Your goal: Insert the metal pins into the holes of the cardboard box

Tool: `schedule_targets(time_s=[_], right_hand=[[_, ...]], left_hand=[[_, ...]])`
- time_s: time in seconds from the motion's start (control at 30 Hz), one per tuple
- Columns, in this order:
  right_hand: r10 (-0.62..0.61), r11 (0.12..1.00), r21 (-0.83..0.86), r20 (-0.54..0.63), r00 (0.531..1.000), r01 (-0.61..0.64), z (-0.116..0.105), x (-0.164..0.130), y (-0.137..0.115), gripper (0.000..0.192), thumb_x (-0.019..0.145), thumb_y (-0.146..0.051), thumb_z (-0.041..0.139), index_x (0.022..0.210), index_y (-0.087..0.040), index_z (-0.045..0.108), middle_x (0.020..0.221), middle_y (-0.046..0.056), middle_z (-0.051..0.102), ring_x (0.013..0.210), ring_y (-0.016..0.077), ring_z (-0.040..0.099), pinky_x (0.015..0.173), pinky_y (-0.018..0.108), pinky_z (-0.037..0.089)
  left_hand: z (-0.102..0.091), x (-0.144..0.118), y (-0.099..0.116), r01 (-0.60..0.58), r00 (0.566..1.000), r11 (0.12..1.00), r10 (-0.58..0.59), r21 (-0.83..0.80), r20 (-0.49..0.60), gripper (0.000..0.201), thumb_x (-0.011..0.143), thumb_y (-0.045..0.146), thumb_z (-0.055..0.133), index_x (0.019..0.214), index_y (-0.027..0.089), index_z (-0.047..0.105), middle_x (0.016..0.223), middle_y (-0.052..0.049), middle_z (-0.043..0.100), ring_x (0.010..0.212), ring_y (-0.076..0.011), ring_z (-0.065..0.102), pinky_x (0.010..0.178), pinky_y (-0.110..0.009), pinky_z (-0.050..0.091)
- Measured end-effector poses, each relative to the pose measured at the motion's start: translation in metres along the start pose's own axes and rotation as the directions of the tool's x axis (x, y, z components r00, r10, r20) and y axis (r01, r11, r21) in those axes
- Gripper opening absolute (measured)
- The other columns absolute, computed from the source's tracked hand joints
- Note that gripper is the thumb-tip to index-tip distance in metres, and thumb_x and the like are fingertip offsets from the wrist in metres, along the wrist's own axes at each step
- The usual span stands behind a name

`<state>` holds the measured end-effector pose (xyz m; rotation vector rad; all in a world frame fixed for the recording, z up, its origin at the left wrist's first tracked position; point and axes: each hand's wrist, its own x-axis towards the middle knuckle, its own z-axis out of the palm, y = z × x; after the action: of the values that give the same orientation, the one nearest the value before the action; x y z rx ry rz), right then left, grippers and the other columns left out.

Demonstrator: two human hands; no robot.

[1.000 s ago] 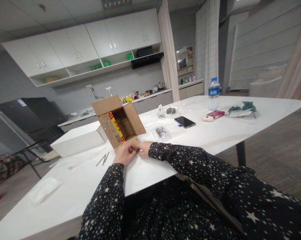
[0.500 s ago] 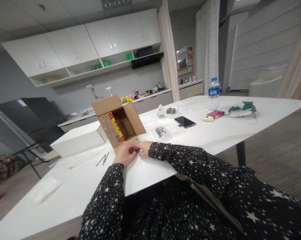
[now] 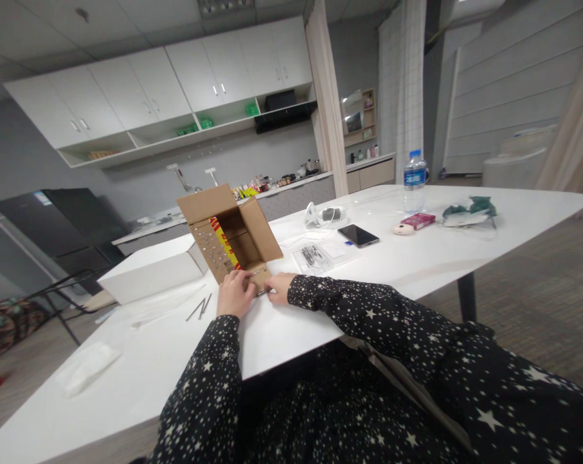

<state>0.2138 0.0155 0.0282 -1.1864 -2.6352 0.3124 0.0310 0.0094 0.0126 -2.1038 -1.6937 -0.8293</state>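
Note:
A cardboard box [image 3: 246, 248] stands on its side on the table, its opening facing me and its flaps spread. Small silvery pieces dot its left flap [image 3: 209, 241], with a red and yellow tape strip along the edge; a few more lie on the bottom flap [image 3: 258, 274]. My left hand [image 3: 235, 294] rests at the lower left of the opening, fingers bent together over the cardboard; anything in them is hidden. Beside the bottom flap, my right hand [image 3: 278, 288] is closed in a pinch around something small that I cannot make out.
Left of the box are thin dark sticks [image 3: 203, 307], a white box [image 3: 151, 267] and a crumpled white wrapper [image 3: 89, 368]. To the right lie a clear packet [image 3: 315, 258], a phone [image 3: 358, 235], a red pack [image 3: 420, 221] and an upright water bottle [image 3: 414, 183].
My left hand has moved away from my right fingers, left and slightly up onto the cardboard. My right hand stays nearly in place, and the box has not moved.

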Motion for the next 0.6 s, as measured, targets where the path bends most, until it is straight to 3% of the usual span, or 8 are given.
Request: schedule_targets(time_s=[0.6], right_hand=[[-0.012, 1.000, 0.008, 0.004, 1.000, 0.012, 0.0011, 0.0016, 0.0011, 0.034, 0.076, -0.033, 0.050, 0.105, -0.022, 0.064, 0.104, 0.010, 0.065, 0.091, 0.0261, 0.061, 0.075, 0.034, 0.048]], left_hand=[[0.0004, 0.0011, 0.0004, -0.007, 1.000, 1.000, 0.007, -0.030, 0.005, 0.023, 0.075, 0.024, 0.046, 0.087, 0.018, 0.064, 0.092, -0.007, 0.065, 0.091, -0.0226, 0.056, 0.086, -0.037, 0.045]])
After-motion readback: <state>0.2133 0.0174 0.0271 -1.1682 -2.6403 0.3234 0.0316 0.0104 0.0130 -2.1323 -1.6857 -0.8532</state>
